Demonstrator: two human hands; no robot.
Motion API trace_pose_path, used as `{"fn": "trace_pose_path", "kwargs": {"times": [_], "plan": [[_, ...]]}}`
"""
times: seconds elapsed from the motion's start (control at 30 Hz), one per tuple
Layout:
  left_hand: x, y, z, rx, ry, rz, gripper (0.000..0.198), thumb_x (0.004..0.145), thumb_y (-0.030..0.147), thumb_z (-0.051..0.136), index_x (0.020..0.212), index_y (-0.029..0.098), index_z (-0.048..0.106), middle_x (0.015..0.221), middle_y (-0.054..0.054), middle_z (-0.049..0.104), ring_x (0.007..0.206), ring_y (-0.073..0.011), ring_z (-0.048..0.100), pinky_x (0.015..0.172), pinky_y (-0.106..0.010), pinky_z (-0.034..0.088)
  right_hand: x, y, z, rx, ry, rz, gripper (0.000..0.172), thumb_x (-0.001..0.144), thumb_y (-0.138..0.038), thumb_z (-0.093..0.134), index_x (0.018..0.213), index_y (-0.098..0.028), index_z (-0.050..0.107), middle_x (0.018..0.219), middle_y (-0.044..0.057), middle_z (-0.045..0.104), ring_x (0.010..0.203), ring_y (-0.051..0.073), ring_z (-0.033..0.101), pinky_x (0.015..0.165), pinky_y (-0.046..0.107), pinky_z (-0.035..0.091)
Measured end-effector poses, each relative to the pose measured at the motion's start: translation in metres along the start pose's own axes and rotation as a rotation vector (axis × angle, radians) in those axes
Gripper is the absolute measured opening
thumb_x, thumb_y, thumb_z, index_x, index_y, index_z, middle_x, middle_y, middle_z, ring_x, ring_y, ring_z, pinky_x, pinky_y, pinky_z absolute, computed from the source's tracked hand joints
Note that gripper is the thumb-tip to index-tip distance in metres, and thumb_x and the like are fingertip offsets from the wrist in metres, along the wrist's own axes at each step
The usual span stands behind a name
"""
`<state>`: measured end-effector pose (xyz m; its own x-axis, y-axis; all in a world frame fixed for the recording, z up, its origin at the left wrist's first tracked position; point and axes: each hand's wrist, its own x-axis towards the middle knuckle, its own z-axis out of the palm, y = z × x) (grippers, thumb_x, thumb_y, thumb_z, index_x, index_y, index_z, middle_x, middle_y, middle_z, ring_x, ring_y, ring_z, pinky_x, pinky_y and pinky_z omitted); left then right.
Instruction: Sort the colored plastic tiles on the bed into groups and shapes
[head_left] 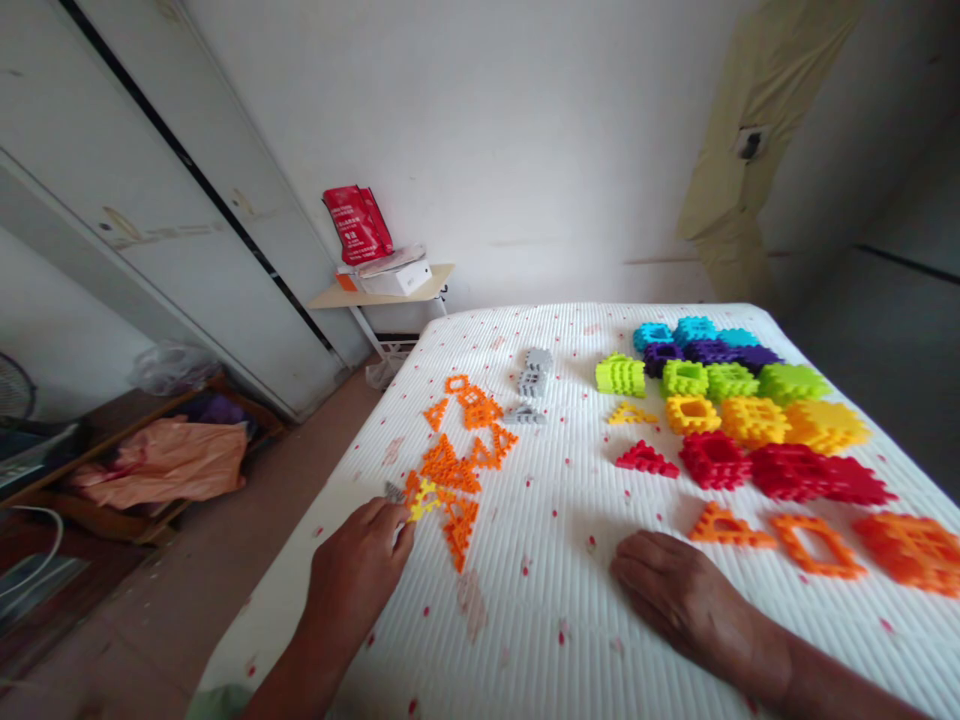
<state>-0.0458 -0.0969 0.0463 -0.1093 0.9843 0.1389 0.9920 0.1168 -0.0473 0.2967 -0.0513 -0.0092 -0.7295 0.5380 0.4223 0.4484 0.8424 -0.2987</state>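
My left hand (364, 560) is closed in a pinch at a yellow toothed building piece (425, 499), over the left side of the bed. Around it lies a loose group of orange building pieces (448, 463), triangles and squares, partly overlapping. A small grey piece (393, 491) shows just behind my left fingers. My right hand (679, 590) rests on the white dotted mattress (540, 610), its fingers curled together and nothing visible in them. Nearest to it are an orange triangle (726, 527) and an orange square frame (817, 547).
Stacks sorted by colour stand at the right: red (716, 461), yellow (754, 422), green (684, 379), purple (709, 351), blue (695, 330). Grey pieces (534, 374) lie mid-bed. Behind are a small table (330, 297) with a red bag (357, 225) and a wall.
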Motion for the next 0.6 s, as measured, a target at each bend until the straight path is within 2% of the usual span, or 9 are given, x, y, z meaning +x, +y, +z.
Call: {"fn": "trace_pose_path", "kwargs": {"times": [0.17,0.33,0.47,0.6], "plan": [[0.003,-0.009,-0.009,-0.019,0.062,-0.041,0.023,0.083,0.027,0.042,0.081,0.021,0.063,0.086,-0.002,0.066,0.083,-0.0168,0.061,0.070,-0.026,0.042,0.000,0.000,0.000,-0.003,-0.005,-0.003,0.029,0.095,-0.019,0.035,0.079,-0.015,0.059,0.073,0.005,0.057,0.066,0.012,0.053,0.062,0.024,0.043],[0.012,-0.003,-0.023,-0.286,0.146,-0.035,0.018,0.080,0.033,0.048,0.076,0.023,0.062,0.081,0.001,0.066,0.071,-0.0136,0.059,0.068,-0.024,0.044,-0.002,0.001,0.003,0.003,-0.036,0.017,0.029,0.094,-0.017,0.034,0.076,-0.015,0.057,0.072,0.005,0.056,0.066,0.013,0.051,0.062,0.025,0.041],[0.035,0.030,-0.028,-0.526,0.184,0.094,0.015,0.078,0.030,0.050,0.075,0.023,0.063,0.080,0.001,0.066,0.071,-0.0127,0.059,0.068,-0.024,0.045,-0.004,0.001,0.005,-0.008,-0.094,0.053,0.028,0.093,-0.015,0.034,0.073,-0.016,0.054,0.073,0.004,0.054,0.067,0.013,0.048,0.062,0.026,0.038],[0.073,0.083,-0.016,-0.696,0.187,0.229,0.013,0.077,0.024,0.052,0.074,0.021,0.065,0.078,0.000,0.065,0.072,-0.0120,0.059,0.069,-0.024,0.046,-0.002,0.002,0.005,-0.021,-0.110,0.054,0.026,0.092,-0.013,0.036,0.071,-0.016,0.051,0.073,0.003,0.054,0.067,0.013,0.046,0.062,0.027,0.036]]}}
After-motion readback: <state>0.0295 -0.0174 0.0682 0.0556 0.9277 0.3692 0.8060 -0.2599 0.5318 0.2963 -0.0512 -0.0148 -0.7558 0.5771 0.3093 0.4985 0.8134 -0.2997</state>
